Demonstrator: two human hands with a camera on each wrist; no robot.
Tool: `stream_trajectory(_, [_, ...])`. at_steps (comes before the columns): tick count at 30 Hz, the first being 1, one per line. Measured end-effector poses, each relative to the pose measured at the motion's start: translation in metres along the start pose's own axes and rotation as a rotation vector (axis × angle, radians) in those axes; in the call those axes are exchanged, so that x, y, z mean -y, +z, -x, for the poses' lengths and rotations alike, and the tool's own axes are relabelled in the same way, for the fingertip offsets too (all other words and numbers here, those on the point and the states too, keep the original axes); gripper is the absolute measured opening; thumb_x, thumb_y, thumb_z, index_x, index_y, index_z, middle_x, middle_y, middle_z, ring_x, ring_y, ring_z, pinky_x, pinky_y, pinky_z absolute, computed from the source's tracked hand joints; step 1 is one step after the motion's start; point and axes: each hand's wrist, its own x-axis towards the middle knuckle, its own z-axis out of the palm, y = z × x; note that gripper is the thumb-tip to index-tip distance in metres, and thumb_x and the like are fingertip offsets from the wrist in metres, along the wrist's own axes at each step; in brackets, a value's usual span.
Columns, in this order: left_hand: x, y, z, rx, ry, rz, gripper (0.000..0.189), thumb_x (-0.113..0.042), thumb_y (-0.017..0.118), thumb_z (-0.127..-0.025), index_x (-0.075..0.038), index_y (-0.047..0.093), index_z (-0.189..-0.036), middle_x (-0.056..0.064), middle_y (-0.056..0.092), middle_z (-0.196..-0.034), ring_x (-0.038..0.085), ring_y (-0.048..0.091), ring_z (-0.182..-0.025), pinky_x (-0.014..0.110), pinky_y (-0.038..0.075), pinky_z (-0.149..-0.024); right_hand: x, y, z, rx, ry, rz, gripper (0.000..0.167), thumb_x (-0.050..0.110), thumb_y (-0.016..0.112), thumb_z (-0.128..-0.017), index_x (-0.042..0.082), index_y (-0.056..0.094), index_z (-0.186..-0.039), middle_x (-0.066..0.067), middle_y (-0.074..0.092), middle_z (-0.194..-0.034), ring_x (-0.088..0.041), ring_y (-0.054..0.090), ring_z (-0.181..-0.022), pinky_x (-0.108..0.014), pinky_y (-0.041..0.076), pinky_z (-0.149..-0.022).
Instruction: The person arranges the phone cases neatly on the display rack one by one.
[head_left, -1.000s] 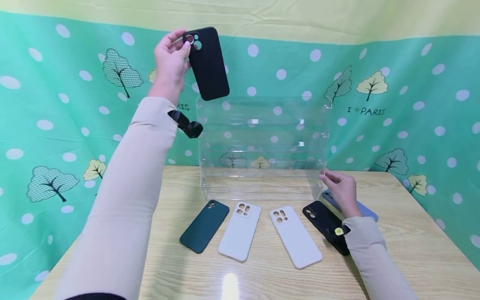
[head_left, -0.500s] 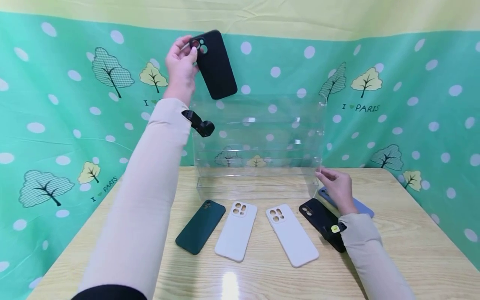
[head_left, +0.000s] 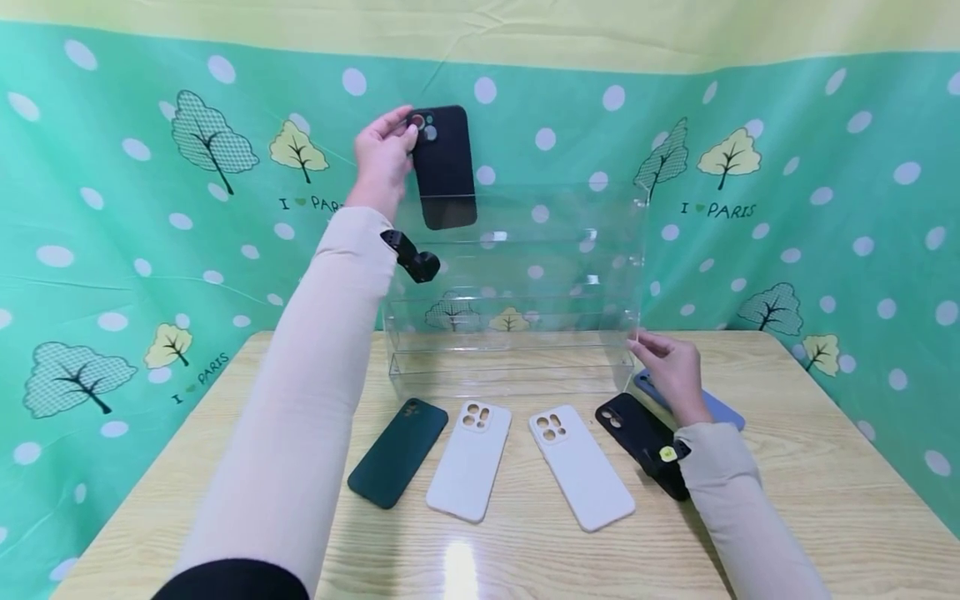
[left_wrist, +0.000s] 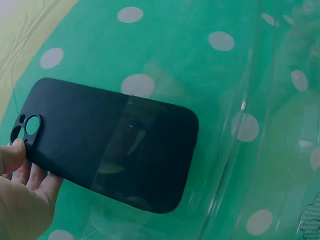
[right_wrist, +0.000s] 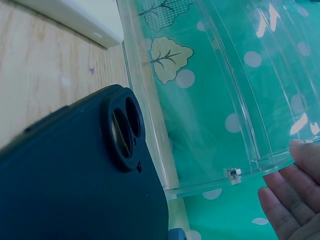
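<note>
My left hand [head_left: 381,162] pinches a black phone case [head_left: 450,171] by its camera-cutout corner, thumb in front and fingers behind. The case hangs nearly upright at the top left of a clear tiered display rack [head_left: 517,358]. In the left wrist view, the lower half of the case [left_wrist: 70,120] shows through a clear panel; whether it touches the rack I cannot tell. My right hand [head_left: 673,373] grips the rack's right side edge low down. The right wrist view has the thumb on one side of the clear panel and fingers [right_wrist: 282,207] beyond it.
On the table before the rack lie a dark green case [head_left: 397,454], a white case [head_left: 468,462], a second white case [head_left: 582,469], another black case [head_left: 637,433] under my right wrist and a blue case [head_left: 723,410]. A patterned green cloth [head_left: 825,250] hangs behind.
My left hand has moved right and lowered the black case, which is now more upright and partly behind the rack's top front panel. My right hand keeps its grip on the rack.
</note>
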Motion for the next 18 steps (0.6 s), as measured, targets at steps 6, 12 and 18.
stream_trajectory(6, [0.01,0.002,-0.001,0.005,-0.028,-0.124,0.029,0.001,0.06,-0.089,-0.015,0.07,-0.111,-0.001,0.069,-0.11,0.01,0.063,-0.099,0.021,0.051,-0.075,-0.007,0.002,-0.001,-0.023,-0.011,-0.039,0.044,0.039,0.066,-0.087,0.007,0.066,-0.116,-0.015,0.064,-0.117,-0.021,0.064,-0.102,-0.007,0.048,-0.068])
stream_trajectory(12, [0.014,0.001,-0.003,0.008,-0.036,-0.124,0.028,-0.001,0.062,-0.088,-0.015,0.07,-0.111,0.0,0.07,-0.109,0.01,0.063,-0.097,0.02,0.05,-0.071,-0.007,0.001,0.0,-0.022,-0.025,-0.02,0.051,0.048,0.065,-0.085,0.008,0.066,-0.117,-0.015,0.064,-0.117,-0.02,0.064,-0.103,-0.011,0.05,-0.065])
stream_trajectory(18, [0.011,0.0,-0.001,-0.021,-0.046,-0.153,0.033,0.002,0.063,-0.087,-0.016,0.069,-0.115,-0.001,0.068,-0.115,0.006,0.062,-0.1,0.017,0.049,-0.071,-0.002,0.001,0.0,-0.013,0.015,-0.022,0.045,0.038,0.065,-0.088,0.005,0.065,-0.118,-0.015,0.063,-0.119,-0.022,0.062,-0.105,-0.006,0.047,-0.068])
